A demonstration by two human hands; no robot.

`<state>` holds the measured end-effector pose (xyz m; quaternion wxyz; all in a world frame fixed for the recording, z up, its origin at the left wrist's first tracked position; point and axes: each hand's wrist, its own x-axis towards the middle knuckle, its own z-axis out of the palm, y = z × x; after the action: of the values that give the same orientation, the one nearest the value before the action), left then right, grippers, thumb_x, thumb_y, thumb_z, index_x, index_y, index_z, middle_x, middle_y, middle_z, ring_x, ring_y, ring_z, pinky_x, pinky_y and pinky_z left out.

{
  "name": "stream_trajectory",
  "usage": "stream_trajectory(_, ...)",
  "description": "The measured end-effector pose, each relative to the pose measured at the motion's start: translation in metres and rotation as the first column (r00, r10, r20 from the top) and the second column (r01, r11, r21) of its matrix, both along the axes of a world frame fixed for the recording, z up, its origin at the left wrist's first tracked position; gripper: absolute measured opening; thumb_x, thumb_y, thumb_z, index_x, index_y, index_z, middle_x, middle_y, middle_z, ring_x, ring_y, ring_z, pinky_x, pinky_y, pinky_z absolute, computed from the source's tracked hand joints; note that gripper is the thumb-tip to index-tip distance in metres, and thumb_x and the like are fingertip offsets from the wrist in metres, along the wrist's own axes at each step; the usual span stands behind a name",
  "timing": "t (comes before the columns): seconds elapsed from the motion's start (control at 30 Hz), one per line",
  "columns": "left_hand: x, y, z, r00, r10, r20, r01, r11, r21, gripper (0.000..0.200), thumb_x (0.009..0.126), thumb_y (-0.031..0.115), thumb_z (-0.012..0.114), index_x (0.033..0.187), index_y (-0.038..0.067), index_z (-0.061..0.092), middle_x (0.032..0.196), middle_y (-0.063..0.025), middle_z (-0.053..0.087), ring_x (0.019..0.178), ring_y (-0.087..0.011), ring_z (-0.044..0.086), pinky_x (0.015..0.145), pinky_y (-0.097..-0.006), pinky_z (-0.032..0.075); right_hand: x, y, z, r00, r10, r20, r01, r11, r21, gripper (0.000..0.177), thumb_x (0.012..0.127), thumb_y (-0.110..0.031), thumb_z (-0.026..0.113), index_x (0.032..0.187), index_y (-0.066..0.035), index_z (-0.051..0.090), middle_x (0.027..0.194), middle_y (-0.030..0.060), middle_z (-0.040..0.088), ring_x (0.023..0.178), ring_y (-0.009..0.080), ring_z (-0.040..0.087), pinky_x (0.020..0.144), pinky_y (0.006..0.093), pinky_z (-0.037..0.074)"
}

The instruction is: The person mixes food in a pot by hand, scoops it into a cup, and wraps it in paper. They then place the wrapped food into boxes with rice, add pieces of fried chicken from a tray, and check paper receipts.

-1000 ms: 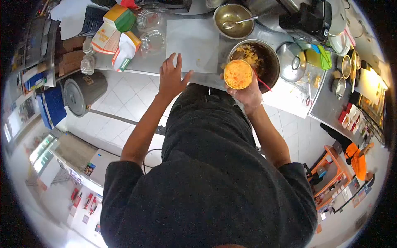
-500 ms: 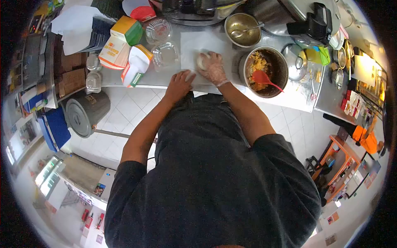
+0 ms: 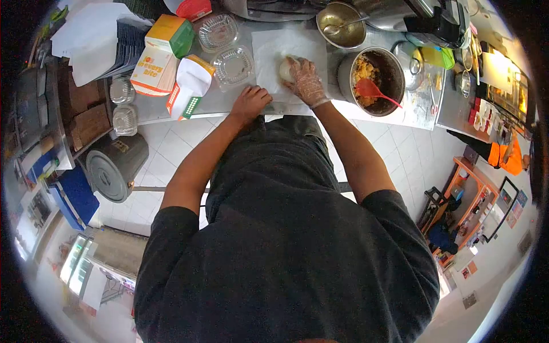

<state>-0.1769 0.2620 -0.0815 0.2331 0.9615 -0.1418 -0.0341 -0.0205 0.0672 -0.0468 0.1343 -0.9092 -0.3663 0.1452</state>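
My right hand (image 3: pixel 305 83), in a clear plastic glove, is curled round a small whitish round thing (image 3: pixel 285 70) on a sheet of white paper (image 3: pixel 269 48). What that round thing is I cannot make out. My bare left hand (image 3: pixel 251 102) rests at the counter's front edge, fingers lying on the metal, holding nothing. Right of the paper stands a deep metal pot (image 3: pixel 398 86) with a yellow-orange food mix and a red spoon (image 3: pixel 369 88) in it. Behind that pot sits a metal bowl (image 3: pixel 357 37) with a spoon inside.
Clear plastic containers (image 3: pixel 233 66) lie left of the paper. Beyond them are printed food boxes (image 3: pixel 154 68) and stacked white cartons (image 3: pixel 94 43). A metal lid (image 3: pixel 407 60) lies right of the pot. A lidded grey bin (image 3: pixel 108 171) stands on the floor. A person in orange (image 3: pixel 510 157) is far right.
My right hand has shifted slightly right with the whitish round thing and turned a little. My left hand's fingers lie closer together, off the paper. The view has shifted slightly.
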Motion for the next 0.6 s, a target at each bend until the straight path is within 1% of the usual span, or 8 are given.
stream_trajectory(0.07, -0.001, 0.002, 0.000, 1.000, -0.012, 0.019, 0.012, 1.000, 0.003, 0.018, 0.089, 0.015, 0.062, 0.106, 0.014, 0.066, 0.108, -0.0034, 0.063, 0.112, -0.0261, 0.060, 0.102, -0.0462, 0.045, 0.002, 0.003, -0.014, 0.998, -0.008, 0.055, 0.008, 1.000, -0.001, 0.077, 0.088, -0.044, 0.076, 0.152, -0.013, 0.046, 0.139, 0.0244, 0.049, 0.128, 0.0443, 0.050, 0.107, 0.0526, 0.048)
stream_trajectory(0.17, -0.002, 0.004, -0.003, 0.999, -0.026, 0.034, 0.025, 0.999, 0.026, 0.020, 0.088, 0.015, 0.062, 0.107, 0.015, 0.067, 0.108, -0.0030, 0.063, 0.112, -0.0250, 0.060, 0.101, -0.0445, 0.044, 0.006, 0.003, -0.015, 1.000, -0.002, 0.022, 0.002, 1.000, -0.002, 0.080, 0.086, -0.042, 0.078, 0.152, -0.010, 0.045, 0.138, 0.0239, 0.051, 0.123, 0.0415, 0.052, 0.106, 0.0479, 0.049)
stream_trajectory(0.23, 0.003, 0.004, -0.005, 0.998, -0.045, 0.035, 0.042, 0.994, 0.102, 0.019, 0.089, 0.016, 0.062, 0.107, 0.016, 0.070, 0.107, -0.0019, 0.064, 0.112, -0.0234, 0.060, 0.100, -0.0424, 0.044, 0.005, 0.005, -0.011, 0.999, 0.020, 0.048, -0.016, 0.996, -0.083, 0.081, 0.086, -0.041, 0.078, 0.152, -0.010, 0.045, 0.138, 0.0240, 0.052, 0.122, 0.0414, 0.053, 0.105, 0.0484, 0.049)
stream_trajectory(0.27, 0.005, 0.003, -0.006, 0.999, -0.027, 0.021, 0.025, 0.996, 0.083, 0.019, 0.090, 0.016, 0.062, 0.107, 0.016, 0.070, 0.107, -0.0022, 0.064, 0.112, -0.0240, 0.060, 0.099, -0.0424, 0.044, 0.007, 0.007, -0.009, 0.997, 0.035, 0.064, -0.026, 0.992, -0.123, 0.081, 0.085, -0.041, 0.078, 0.152, -0.010, 0.045, 0.138, 0.0240, 0.052, 0.121, 0.0414, 0.053, 0.105, 0.0486, 0.049)
stream_trajectory(0.37, 0.000, -0.002, 0.001, 0.998, 0.047, -0.048, -0.046, 0.998, 0.032, 0.017, 0.092, 0.018, 0.063, 0.108, 0.015, 0.070, 0.109, -0.0032, 0.064, 0.114, -0.0261, 0.059, 0.099, -0.0431, 0.044, 0.007, 0.003, -0.009, 1.000, -0.006, 0.007, 0.006, 1.000, -0.006, 0.082, 0.085, -0.041, 0.079, 0.152, -0.009, 0.045, 0.135, 0.0255, 0.053, 0.120, 0.0427, 0.053, 0.106, 0.0489, 0.048)
stream_trajectory(0.47, 0.000, -0.008, 0.010, 0.980, 0.149, -0.129, -0.150, 0.989, 0.002, 0.016, 0.095, 0.019, 0.062, 0.109, 0.014, 0.070, 0.110, -0.0042, 0.064, 0.115, -0.0282, 0.059, 0.099, -0.0455, 0.044, 0.007, -0.006, -0.019, 0.996, -0.021, 0.088, 0.006, 0.987, 0.163, 0.081, 0.083, -0.041, 0.081, 0.149, -0.009, 0.047, 0.132, 0.0248, 0.055, 0.119, 0.0435, 0.053, 0.104, 0.0512, 0.048)
stream_trajectory(0.53, 0.001, -0.012, 0.013, 0.965, 0.201, -0.170, -0.203, 0.979, 0.002, 0.016, 0.098, 0.020, 0.061, 0.109, 0.014, 0.069, 0.110, -0.0050, 0.064, 0.116, -0.0293, 0.058, 0.100, -0.0470, 0.044, 0.008, -0.010, -0.006, 0.996, -0.048, 0.072, 0.027, 0.962, 0.271, 0.079, 0.082, -0.041, 0.081, 0.147, -0.009, 0.048, 0.133, 0.0242, 0.055, 0.120, 0.0431, 0.053, 0.103, 0.0525, 0.048)
stream_trajectory(0.6, 0.000, -0.014, 0.020, 0.964, 0.234, -0.124, -0.241, 0.969, -0.051, 0.016, 0.099, 0.021, 0.060, 0.109, 0.012, 0.068, 0.112, -0.0054, 0.065, 0.117, -0.0295, 0.058, 0.100, -0.0473, 0.044, 0.011, -0.014, 0.011, 0.997, -0.065, 0.033, 0.045, 0.907, 0.418, 0.078, 0.081, -0.040, 0.083, 0.144, -0.009, 0.050, 0.132, 0.0233, 0.056, 0.120, 0.0422, 0.053, 0.102, 0.0534, 0.047)
